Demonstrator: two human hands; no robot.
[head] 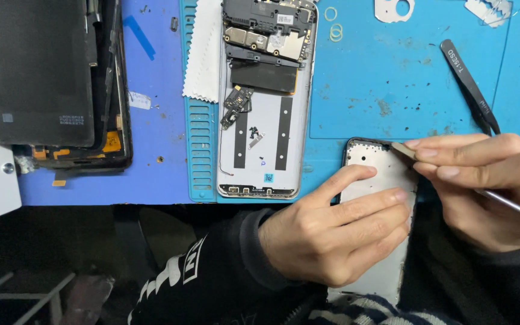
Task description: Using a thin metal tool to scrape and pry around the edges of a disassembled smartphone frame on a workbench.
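My left hand (332, 232) lies flat on a bare silver phone frame (371, 165), fingers spread over its middle and pressing it down at the mat's front edge. My right hand (482, 183) pinches a thin metal pry tool (404, 150). The tool's flat tip touches the frame's top right corner. Its handle runs out to the right under my palm.
An opened phone (266, 102) with exposed boards lies on the blue mat (380, 78), a white cloth (203, 51) beside it. Black tweezers (470, 87) rest at right. A dark screen assembly (37, 72) sits at left. Small rings (334, 30) and metal plates (392, 9) lie at the back.
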